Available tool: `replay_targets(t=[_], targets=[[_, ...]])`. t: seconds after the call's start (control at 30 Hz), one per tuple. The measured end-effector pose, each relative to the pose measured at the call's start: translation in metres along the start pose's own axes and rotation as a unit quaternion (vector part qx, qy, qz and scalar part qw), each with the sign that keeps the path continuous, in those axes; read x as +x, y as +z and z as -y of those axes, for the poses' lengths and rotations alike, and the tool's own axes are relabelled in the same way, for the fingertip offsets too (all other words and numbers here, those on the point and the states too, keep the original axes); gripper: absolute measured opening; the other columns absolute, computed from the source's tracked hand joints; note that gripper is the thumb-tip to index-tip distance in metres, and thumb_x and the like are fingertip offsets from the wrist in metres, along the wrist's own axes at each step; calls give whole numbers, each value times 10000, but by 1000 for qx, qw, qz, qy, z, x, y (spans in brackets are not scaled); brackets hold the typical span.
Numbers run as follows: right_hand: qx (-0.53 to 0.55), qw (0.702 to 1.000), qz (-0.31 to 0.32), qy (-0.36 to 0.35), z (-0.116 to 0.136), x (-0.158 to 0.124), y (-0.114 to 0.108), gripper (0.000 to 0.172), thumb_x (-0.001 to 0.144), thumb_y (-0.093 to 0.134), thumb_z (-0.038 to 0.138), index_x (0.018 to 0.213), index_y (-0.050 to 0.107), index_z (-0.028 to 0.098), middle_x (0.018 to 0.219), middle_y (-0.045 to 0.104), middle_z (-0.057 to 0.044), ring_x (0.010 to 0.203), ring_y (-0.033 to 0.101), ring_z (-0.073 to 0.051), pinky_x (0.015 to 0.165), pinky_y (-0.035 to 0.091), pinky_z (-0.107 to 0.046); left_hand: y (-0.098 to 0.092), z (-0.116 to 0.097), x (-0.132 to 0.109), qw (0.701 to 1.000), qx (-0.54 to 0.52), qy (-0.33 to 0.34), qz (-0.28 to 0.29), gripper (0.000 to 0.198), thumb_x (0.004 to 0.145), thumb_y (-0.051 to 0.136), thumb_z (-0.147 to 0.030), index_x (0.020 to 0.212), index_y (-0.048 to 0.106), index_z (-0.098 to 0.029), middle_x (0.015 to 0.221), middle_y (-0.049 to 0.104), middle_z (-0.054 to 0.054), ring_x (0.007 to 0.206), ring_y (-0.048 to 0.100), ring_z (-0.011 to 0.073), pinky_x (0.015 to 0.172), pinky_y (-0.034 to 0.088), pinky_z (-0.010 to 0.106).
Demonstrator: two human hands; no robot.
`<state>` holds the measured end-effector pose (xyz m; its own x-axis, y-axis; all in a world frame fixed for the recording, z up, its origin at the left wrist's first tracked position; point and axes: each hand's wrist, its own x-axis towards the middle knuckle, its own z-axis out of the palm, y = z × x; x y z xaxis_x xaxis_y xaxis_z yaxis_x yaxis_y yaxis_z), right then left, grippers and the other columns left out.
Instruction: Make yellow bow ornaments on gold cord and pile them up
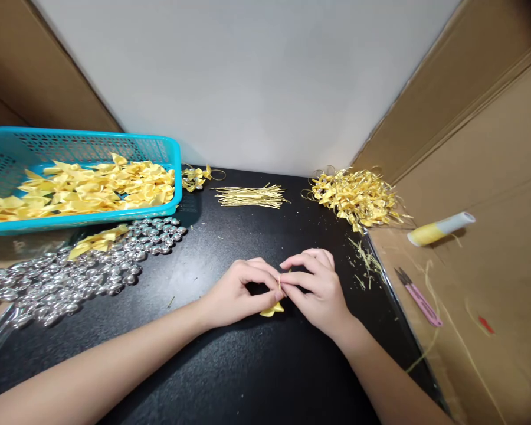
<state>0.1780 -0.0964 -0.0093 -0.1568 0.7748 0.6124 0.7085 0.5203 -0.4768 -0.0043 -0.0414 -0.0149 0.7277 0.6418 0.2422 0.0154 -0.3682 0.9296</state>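
Note:
My left hand [245,289] is closed in a pinch, with a yellow ribbon bow [272,310] showing just below its thumb tip. Opposite it, my right hand [316,289] has its fingertips pressed together against the left fingertips. Between the two sets of fingers a short bit of thin gold cord [279,283] shows; its ends are hidden. Most of the bow is covered by the left hand. Beyond the hands, a bundle of cut gold cords [250,196] lies on the black table [230,366].
At the left stands a turquoise basket [177,177] of yellow bows, with silver beads [71,283] in front. A pile of corded bows [356,195] sits back right. Thread scraps [367,262], pink snips [420,301] and a thread spool [440,229] are at the right.

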Motion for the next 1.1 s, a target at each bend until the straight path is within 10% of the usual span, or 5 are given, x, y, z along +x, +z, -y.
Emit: replay_targets(t=[0.83,1.1], targets=[[-43,981,-12,-187,-2,-3,-13,245,864,617,98,1068,686,214,908,770,-47,833,669,-181,756,519,-350,1,-2,-3,979,149,83,-113,69,786,707,-184,781,771,-210,1020,770,71,811,644,189,776,498,344],[-25,994,80,-65,-6,1,-18,125,861,626,142,851,700,242,789,728,1,744,584,-161,756,446,-369,1,1,-3,955,250,106,-118,143,823,636,-193,863,772,-214,1017,766,81,786,622,193,744,501,349]])
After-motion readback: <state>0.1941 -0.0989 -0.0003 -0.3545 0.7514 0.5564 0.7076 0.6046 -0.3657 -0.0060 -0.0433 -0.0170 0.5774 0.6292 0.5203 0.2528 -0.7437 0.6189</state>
